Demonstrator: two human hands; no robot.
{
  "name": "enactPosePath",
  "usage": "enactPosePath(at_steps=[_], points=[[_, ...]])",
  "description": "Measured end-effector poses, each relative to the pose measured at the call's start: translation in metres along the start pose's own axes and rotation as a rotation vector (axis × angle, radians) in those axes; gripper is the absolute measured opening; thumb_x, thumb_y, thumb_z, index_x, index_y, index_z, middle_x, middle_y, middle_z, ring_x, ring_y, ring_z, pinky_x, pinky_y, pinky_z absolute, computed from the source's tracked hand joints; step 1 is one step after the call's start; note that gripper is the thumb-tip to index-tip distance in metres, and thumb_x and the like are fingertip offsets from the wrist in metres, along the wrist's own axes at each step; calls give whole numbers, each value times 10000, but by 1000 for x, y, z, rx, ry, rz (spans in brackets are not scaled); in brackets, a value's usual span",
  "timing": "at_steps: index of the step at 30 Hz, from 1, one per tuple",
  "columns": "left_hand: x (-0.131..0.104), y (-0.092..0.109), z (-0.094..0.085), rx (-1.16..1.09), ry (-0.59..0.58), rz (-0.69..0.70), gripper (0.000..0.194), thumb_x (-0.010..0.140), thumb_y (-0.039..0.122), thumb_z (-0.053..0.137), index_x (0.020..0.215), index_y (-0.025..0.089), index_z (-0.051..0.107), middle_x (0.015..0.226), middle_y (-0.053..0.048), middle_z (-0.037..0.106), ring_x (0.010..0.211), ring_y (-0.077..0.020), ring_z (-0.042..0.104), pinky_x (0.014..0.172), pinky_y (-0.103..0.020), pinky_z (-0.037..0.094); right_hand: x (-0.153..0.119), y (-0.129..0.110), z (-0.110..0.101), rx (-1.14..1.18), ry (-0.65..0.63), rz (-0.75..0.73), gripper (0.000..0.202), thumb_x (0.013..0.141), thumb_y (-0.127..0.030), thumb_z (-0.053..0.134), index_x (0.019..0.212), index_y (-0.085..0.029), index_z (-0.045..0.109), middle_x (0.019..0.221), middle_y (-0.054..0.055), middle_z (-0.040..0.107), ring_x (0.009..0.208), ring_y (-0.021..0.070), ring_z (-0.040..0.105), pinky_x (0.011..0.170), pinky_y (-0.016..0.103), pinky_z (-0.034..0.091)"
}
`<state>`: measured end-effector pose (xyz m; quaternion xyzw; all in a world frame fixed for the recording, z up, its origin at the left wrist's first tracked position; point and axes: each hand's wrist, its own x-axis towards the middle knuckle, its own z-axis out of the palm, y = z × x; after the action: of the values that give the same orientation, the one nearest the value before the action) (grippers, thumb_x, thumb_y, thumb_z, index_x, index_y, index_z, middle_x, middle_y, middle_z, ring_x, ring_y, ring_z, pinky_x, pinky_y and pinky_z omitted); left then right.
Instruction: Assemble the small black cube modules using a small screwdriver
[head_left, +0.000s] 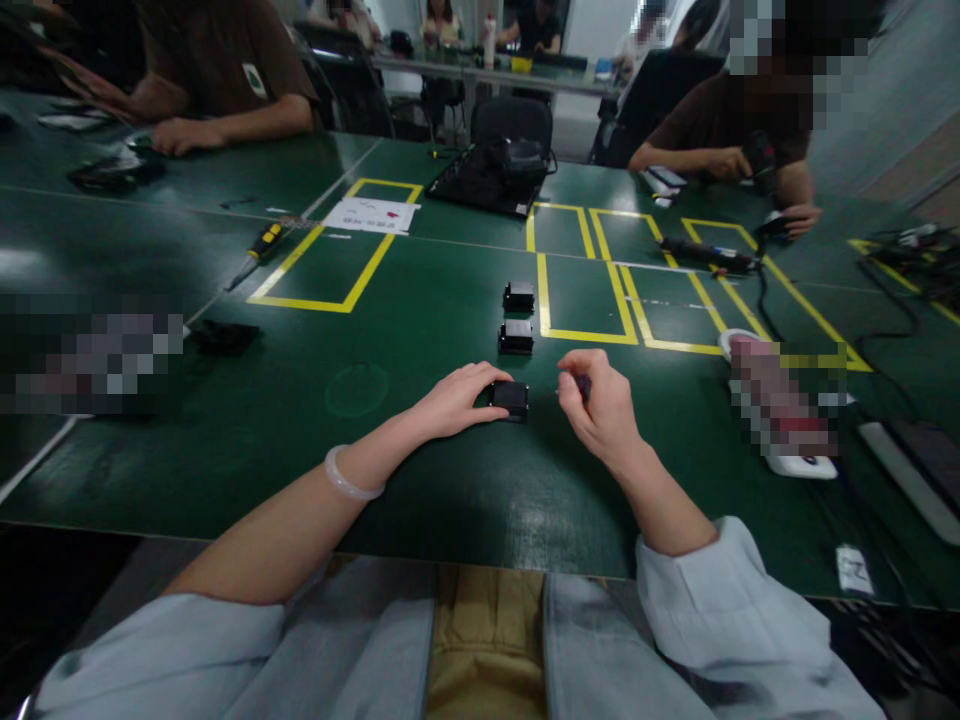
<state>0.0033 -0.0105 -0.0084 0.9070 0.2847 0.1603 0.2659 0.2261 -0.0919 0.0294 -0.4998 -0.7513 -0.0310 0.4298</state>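
My left hand point(466, 397) grips a small black rectangular block point(510, 400) from its left side, thumb at the near edge and fingers at the far one. The block lies on the green table. Just right of it, my right hand point(600, 405) is curled closed above the table. Something small and dark shows between its fingers, too hidden to name. Beyond the gripped block sit two similar black blocks, a nearer one point(517, 336) and a farther one point(519, 296), lined up one behind the other.
Yellow tape rectangles point(589, 338) mark the green table point(420, 500). A yellow-black screwdriver point(264, 243) lies left; a black powered screwdriver point(709, 254) with a cable lies right. A black tray point(480, 182) stands at the back. Co-workers sit opposite, one holding a dark tool point(761, 160).
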Motion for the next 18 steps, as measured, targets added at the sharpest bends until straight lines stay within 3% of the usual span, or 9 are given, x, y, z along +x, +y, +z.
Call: enactPosePath(at_steps=[5, 13, 18], points=[[0, 0, 0, 1, -7, 2, 410, 893, 451, 615, 1229, 225, 549, 1134, -75, 605, 1047, -255, 559, 902, -377, 438, 1, 1, 2, -40, 6, 3, 123, 908, -346, 558, 894, -226, 531, 727, -4, 596, 597, 134, 543, 600, 277, 431], [2, 2, -1, 13, -8, -2, 404, 884, 437, 636, 1212, 215, 559, 1123, -73, 606, 1033, -254, 559, 887, -367, 442, -3, 2, 4, -6, 30, -4, 153, 908, -197, 470, 1058, -222, 487, 756, -9, 575, 611, 133, 561, 582, 271, 448], [1, 2, -1, 8, -8, -8, 403, 880, 431, 641, 1210, 215, 560, 1127, -71, 604, 1029, -251, 558, 882, -363, 442, -1, 1, 1, -44, 15, -23, 90, 911, -251, 510, 998, -227, 502, 723, -18, 562, 596, 135, 548, 592, 278, 442]])
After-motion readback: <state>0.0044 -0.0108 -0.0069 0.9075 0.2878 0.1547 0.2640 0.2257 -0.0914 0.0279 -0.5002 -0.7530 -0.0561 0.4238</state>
